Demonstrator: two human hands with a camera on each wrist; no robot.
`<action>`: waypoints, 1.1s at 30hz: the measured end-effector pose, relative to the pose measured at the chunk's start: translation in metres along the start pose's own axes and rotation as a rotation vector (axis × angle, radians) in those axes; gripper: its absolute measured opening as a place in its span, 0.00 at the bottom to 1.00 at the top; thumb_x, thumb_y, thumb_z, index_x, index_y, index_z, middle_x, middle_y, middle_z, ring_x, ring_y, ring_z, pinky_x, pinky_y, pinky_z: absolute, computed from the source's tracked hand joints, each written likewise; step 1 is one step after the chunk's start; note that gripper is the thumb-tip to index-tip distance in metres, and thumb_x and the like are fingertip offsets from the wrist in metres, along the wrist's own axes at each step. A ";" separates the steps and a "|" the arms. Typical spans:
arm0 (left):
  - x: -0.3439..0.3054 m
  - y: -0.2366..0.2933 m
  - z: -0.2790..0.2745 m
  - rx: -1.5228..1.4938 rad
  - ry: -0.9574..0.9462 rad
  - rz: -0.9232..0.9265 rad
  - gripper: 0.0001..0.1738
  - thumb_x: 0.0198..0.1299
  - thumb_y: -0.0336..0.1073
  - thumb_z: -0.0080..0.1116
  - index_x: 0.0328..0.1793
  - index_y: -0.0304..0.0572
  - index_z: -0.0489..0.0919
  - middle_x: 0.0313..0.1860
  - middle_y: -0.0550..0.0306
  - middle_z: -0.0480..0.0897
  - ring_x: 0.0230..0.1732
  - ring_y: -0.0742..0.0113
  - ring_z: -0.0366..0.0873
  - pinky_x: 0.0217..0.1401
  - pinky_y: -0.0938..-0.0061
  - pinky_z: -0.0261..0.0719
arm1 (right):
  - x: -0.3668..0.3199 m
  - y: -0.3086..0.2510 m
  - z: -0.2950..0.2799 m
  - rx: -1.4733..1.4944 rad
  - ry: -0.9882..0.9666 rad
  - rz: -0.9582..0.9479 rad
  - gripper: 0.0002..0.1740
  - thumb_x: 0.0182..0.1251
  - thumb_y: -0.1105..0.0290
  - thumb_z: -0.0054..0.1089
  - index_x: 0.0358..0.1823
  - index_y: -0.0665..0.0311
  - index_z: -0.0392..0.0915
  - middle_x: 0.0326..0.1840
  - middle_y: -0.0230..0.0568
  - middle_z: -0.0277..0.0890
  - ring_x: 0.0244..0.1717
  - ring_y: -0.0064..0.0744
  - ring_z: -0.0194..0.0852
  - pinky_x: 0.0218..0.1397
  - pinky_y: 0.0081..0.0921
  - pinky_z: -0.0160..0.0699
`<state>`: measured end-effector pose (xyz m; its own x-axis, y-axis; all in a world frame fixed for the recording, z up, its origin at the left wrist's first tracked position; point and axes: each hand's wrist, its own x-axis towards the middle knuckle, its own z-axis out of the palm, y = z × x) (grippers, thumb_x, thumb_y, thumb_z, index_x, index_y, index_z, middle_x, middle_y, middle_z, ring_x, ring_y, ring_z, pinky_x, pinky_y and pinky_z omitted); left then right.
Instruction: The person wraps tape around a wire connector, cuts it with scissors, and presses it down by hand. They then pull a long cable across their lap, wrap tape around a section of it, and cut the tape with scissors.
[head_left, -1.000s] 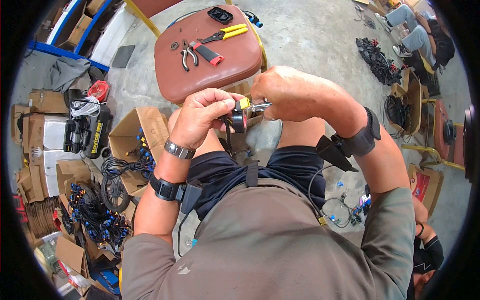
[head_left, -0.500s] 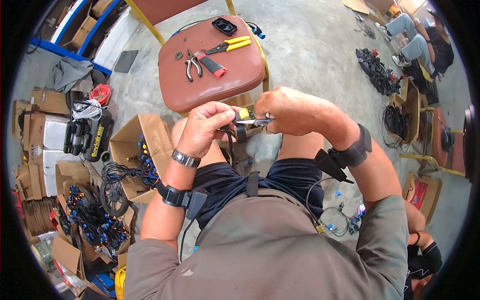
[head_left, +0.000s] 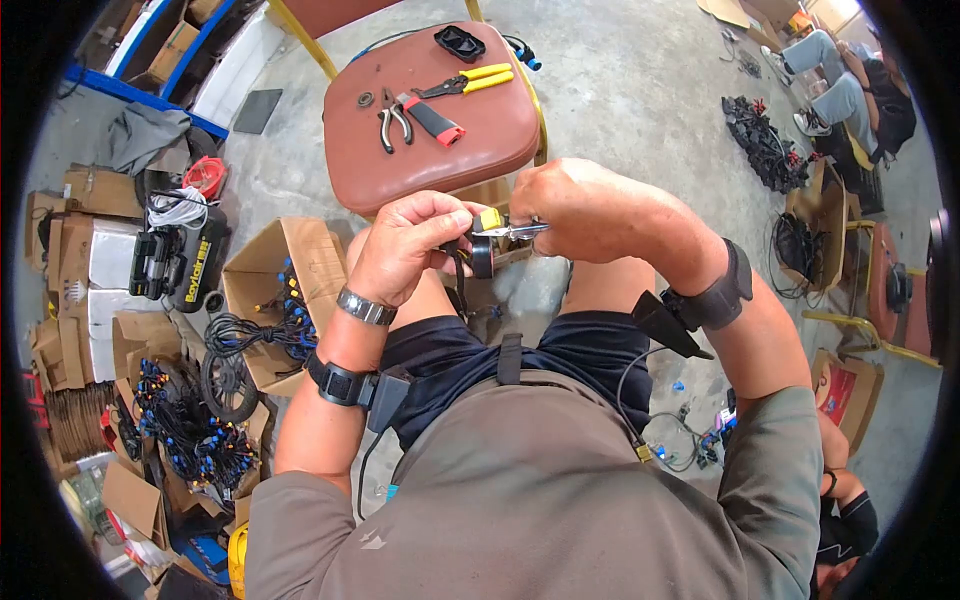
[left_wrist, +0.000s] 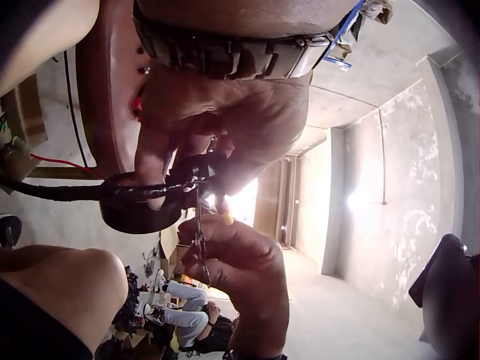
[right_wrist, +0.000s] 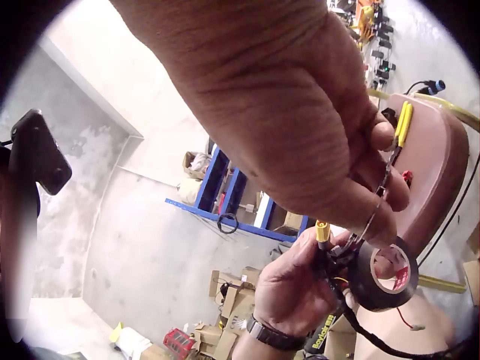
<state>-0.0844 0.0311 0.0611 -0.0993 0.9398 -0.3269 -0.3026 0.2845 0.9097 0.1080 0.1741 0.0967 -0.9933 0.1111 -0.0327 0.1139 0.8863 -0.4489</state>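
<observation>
- L hand [head_left: 412, 245]: thumb + fingers pinched on thin black cable [left_wrist: 67, 193] by yellow plastic connector [head_left: 489, 218]; glossy black tape roll [right_wrist: 366, 279] hooked on a finger.
- R hand [head_left: 575, 205]: fingers clamped round slim silver metal tool [head_left: 518, 232] (scissors or snips, can't tell); tips at/just beside connector, contact unclear.
- Step, prob.: tool work at cable's taped end. Next move calls for steady L pinch, tips kept off L thumb.
- Room: hands just off near edge of red-brown vinyl chair seat [head_left: 430, 175], above gap betw. knees. Yellow-handled stripper [head_left: 485, 78] twd seat's R edge; grey-handled pliers [head_left: 390, 113] nearer L edge; bare vinyl along near edge. Open brown cardboard box [head_left: 312, 255] beside L forearm, limits elbow swing.
</observation>
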 end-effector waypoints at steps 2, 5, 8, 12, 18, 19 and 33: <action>-0.002 0.002 0.001 0.013 -0.010 0.007 0.06 0.65 0.33 0.61 0.45 0.41 0.82 0.50 0.53 0.85 0.37 0.76 0.84 0.31 0.80 0.85 | -0.001 -0.002 0.000 -0.018 0.009 0.006 0.06 0.45 0.78 0.61 0.28 0.69 0.82 0.29 0.55 0.81 0.36 0.54 0.83 0.41 0.43 0.82; -0.004 0.002 0.005 0.036 -0.014 0.006 0.08 0.65 0.36 0.61 0.45 0.40 0.83 0.49 0.56 0.86 0.36 0.77 0.82 0.30 0.81 0.84 | -0.002 -0.012 -0.007 -0.019 -0.059 0.093 0.09 0.46 0.77 0.61 0.32 0.68 0.80 0.34 0.54 0.79 0.41 0.54 0.81 0.46 0.42 0.80; -0.004 0.000 0.007 0.050 -0.024 0.023 0.08 0.65 0.36 0.61 0.45 0.39 0.83 0.49 0.56 0.86 0.35 0.78 0.82 0.29 0.81 0.83 | -0.004 -0.018 -0.011 -0.006 -0.130 0.163 0.10 0.46 0.76 0.61 0.34 0.68 0.79 0.39 0.53 0.77 0.45 0.55 0.78 0.50 0.43 0.78; -0.006 0.001 0.010 0.056 -0.020 0.018 0.09 0.65 0.37 0.62 0.44 0.39 0.83 0.49 0.57 0.86 0.34 0.78 0.81 0.29 0.82 0.81 | -0.008 -0.013 -0.005 -0.030 -0.069 0.077 0.09 0.46 0.75 0.62 0.32 0.67 0.78 0.36 0.52 0.78 0.42 0.57 0.78 0.46 0.44 0.78; -0.008 0.002 0.010 0.226 -0.035 0.109 0.13 0.66 0.37 0.60 0.50 0.36 0.84 0.31 0.63 0.83 0.27 0.78 0.78 0.24 0.83 0.75 | -0.009 -0.034 -0.032 -0.023 -0.285 0.288 0.09 0.58 0.68 0.62 0.40 0.58 0.81 0.41 0.45 0.81 0.45 0.52 0.80 0.47 0.41 0.80; -0.006 0.001 0.009 0.185 -0.045 0.087 0.13 0.66 0.36 0.60 0.51 0.36 0.84 0.31 0.62 0.83 0.26 0.77 0.79 0.24 0.83 0.75 | -0.012 -0.030 -0.027 -0.011 -0.221 0.219 0.10 0.57 0.68 0.63 0.40 0.59 0.81 0.42 0.45 0.81 0.46 0.52 0.80 0.48 0.41 0.79; -0.012 -0.006 0.002 0.128 -0.028 0.009 0.11 0.66 0.34 0.60 0.50 0.38 0.85 0.29 0.64 0.83 0.26 0.78 0.79 0.25 0.83 0.75 | -0.011 -0.022 -0.006 0.029 -0.051 0.118 0.13 0.49 0.69 0.66 0.37 0.65 0.80 0.40 0.48 0.80 0.46 0.52 0.80 0.49 0.43 0.79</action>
<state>-0.0795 0.0187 0.0600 -0.0743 0.9470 -0.3126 -0.1778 0.2959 0.9385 0.1164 0.1566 0.1124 -0.9728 0.1901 -0.1320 0.2302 0.8549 -0.4648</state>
